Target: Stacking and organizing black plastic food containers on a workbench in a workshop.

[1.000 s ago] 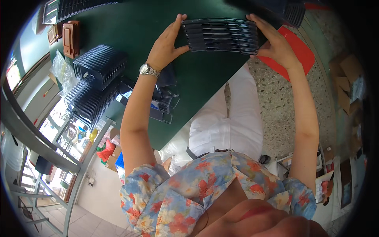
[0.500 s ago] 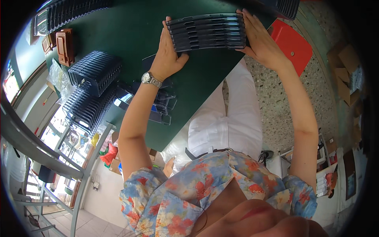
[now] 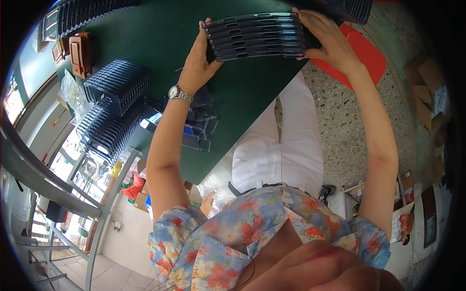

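A stack of several dark, glossy plastic trays (image 3: 255, 36) is held level between my two hands over the far side of the green table (image 3: 160, 29). My left hand (image 3: 198, 63), with a metal watch on its wrist, grips the stack's left end, thumb at the near lower corner. At the opposite end my right hand (image 3: 335, 43) holds it, fingers along the far corner and thumb at the near one. Loose dark plastic pieces (image 3: 201, 131) lie beside my left forearm, which partly covers them.
On the left stand two more piles of dark trays, an upper pile (image 3: 119, 85) and a lower pile (image 3: 107, 131). Brown cases (image 3: 80, 56) and a clear plastic bag (image 3: 73, 94) are beyond them. Off the table's right edge is a red stool (image 3: 371, 60).
The stack has shifted slightly farther away, still held at both ends. My left hand and watch have moved a little left; my right forearm has moved slightly right.
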A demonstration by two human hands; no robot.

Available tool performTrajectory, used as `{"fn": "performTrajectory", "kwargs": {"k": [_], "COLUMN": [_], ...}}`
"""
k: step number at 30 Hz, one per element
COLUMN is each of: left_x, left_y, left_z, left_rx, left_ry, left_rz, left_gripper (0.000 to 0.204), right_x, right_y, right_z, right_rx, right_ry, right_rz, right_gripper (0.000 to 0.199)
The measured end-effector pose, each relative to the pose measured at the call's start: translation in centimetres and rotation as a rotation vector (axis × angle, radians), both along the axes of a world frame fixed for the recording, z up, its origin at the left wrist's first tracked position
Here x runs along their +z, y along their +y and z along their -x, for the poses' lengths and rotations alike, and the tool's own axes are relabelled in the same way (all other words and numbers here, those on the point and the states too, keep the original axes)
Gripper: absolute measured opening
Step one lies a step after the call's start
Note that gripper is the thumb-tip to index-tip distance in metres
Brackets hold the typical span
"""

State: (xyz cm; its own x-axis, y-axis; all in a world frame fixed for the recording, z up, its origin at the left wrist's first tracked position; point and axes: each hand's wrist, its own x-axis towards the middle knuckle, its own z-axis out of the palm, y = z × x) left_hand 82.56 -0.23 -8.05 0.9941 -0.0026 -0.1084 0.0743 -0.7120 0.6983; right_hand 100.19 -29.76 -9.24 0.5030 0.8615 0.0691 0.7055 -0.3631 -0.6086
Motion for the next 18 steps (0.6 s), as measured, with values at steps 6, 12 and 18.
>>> {"fn": "performTrajectory", "kwargs": {"k": [6,12,18], "left_x": [0.5,1.4,6.9], "left_y": [0.8,0.2,-0.2], "left_z": [-0.4,-1.5,-0.9], "left_rx": [0.056,0.064,0.076], "left_ry": [-0.011,0.055,0.352], "left_rz": [-0.034,0.075,0.542], "left_gripper": [0.095,0.093,0.093], "right_x": [0.0,0.2,5.6], "right_y": [0.6,-0.1,-3.0], "right_z": [-0.7,-0.3,3.6], "right_rx": [-0.006,-0.046,-0.202], "right_ry": [0.122,0.010,0.695], "right_rz": [0.006,-0.019,-0.173], "right_gripper": [0.091,0.094,0.097]}}
